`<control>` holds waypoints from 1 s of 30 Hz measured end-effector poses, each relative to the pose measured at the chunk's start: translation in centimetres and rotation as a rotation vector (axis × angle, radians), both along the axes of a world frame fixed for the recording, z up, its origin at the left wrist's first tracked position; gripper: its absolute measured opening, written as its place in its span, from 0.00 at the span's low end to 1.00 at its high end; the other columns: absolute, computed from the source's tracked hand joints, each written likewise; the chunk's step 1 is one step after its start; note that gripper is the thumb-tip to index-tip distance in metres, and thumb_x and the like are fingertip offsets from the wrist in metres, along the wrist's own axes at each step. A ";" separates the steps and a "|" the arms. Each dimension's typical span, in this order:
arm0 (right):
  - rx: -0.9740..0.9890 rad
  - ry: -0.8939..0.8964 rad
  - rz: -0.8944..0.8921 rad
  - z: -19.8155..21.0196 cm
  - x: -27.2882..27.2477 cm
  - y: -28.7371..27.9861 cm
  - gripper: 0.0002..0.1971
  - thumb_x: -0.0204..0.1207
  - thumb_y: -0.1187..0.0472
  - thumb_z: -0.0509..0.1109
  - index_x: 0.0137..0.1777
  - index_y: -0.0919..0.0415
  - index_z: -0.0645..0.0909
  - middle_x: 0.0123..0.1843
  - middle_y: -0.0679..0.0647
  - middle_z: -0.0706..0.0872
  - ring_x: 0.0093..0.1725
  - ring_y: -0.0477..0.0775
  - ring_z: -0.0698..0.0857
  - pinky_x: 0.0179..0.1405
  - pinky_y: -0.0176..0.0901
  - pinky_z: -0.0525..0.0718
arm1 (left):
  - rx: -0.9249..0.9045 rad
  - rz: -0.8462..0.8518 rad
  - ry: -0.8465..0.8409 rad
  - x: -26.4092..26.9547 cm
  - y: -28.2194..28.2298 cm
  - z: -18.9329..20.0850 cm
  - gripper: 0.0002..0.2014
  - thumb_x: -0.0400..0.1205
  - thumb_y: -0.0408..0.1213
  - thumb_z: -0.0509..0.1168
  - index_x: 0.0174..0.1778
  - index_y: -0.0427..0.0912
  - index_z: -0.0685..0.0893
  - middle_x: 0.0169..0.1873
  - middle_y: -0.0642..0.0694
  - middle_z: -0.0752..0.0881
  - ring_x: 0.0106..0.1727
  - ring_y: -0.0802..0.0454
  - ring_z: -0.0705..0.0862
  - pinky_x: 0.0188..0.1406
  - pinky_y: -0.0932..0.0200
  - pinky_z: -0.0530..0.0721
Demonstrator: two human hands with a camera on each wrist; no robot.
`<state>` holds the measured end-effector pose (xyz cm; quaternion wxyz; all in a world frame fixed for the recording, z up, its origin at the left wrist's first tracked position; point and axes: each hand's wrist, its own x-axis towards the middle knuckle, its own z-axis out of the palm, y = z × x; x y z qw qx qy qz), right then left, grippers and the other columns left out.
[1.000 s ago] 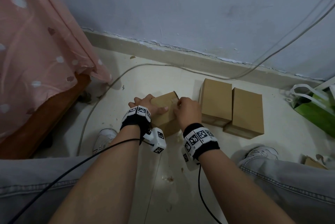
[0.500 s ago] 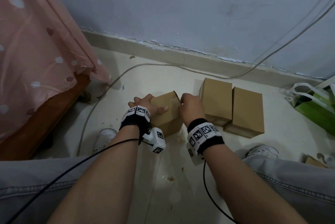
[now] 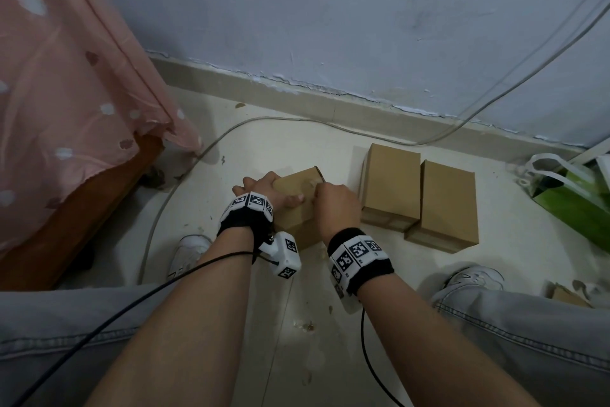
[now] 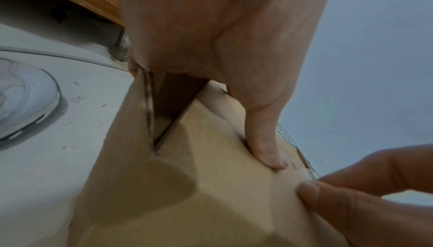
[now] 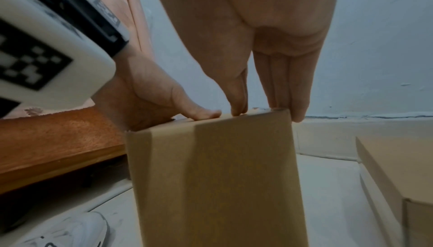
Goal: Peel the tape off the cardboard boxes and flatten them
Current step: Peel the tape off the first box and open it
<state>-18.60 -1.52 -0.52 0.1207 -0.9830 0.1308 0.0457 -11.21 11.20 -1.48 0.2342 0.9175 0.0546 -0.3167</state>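
Both my hands work at the top of a small cardboard box on the floor between my feet.

My left hand wraps the box's left side, thumb flat on top; my right hand has its fingers pressed together, picking at the top edge, where I judge the tape may tear or the box slip. Two more boxes lie just beside it on the pale floor, near a blue wall, cable and pink curtain.
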 end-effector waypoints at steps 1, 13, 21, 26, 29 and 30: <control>0.005 0.008 -0.014 0.1 0.0 0.1 0.07 0.83 0.66 0.61 0.51 0.60 0.82 0.47 0.58 0.88 0.48 0.62 0.86 0.38 0.45 0.72 | -0.002 0.000 -0.001 0.0 0.0 0.0 0.41 0.67 0.67 0.73 0.75 0.59 0.69 0.70 0.40 0.66 0.74 0.35 0.60 0.66 0.37 0.69; 0.083 0.048 -0.072 0.4 0.2 -0.5 0.08 0.81 0.69 0.60 0.55 0.66 0.79 0.51 0.63 0.86 0.53 0.66 0.85 0.41 0.46 0.73 | 0.013 -0.010 -0.006 0.0 0.0 0.0 0.41 0.67 0.68 0.72 0.74 0.60 0.69 0.69 0.40 0.67 0.73 0.36 0.62 0.65 0.40 0.69; 0.194 0.015 -0.085 -0.4 -0.3 -0.8 0.14 0.80 0.57 0.68 0.61 0.64 0.79 0.52 0.63 0.87 0.54 0.66 0.84 0.49 0.51 0.83 | 0.011 0.001 0.002 0.0 0.0 0.1 0.42 0.67 0.68 0.72 0.76 0.60 0.68 0.70 0.41 0.66 0.74 0.36 0.60 0.66 0.39 0.69; 0.158 -0.028 -0.101 -0.8 -0.1 -0.7 0.09 0.81 0.65 0.63 0.59 0.64 0.77 0.50 0.63 0.87 0.52 0.66 0.85 0.42 0.48 0.77 | 0.005 0.005 0.002 0.1 -0.1 -0.1 0.41 0.67 0.68 0.73 0.75 0.60 0.69 0.69 0.41 0.66 0.74 0.36 0.60 0.66 0.39 0.69; 0.130 -0.041 -0.085 -0.6 0.2 -0.5 0.09 0.81 0.67 0.62 0.59 0.65 0.76 0.51 0.63 0.87 0.52 0.66 0.84 0.39 0.46 0.72 | 0.002 0.011 0.001 0.1 0.0 -0.2 0.41 0.67 0.67 0.73 0.75 0.60 0.69 0.69 0.41 0.66 0.74 0.36 0.60 0.66 0.39 0.69; 0.125 -0.040 -0.082 -0.5 0.2 -0.4 0.09 0.81 0.67 0.61 0.59 0.65 0.75 0.51 0.64 0.87 0.52 0.66 0.84 0.39 0.46 0.72 | 0.002 0.010 -0.001 0.1 0.0 -0.2 0.41 0.67 0.67 0.72 0.75 0.60 0.69 0.69 0.41 0.66 0.74 0.36 0.60 0.65 0.39 0.69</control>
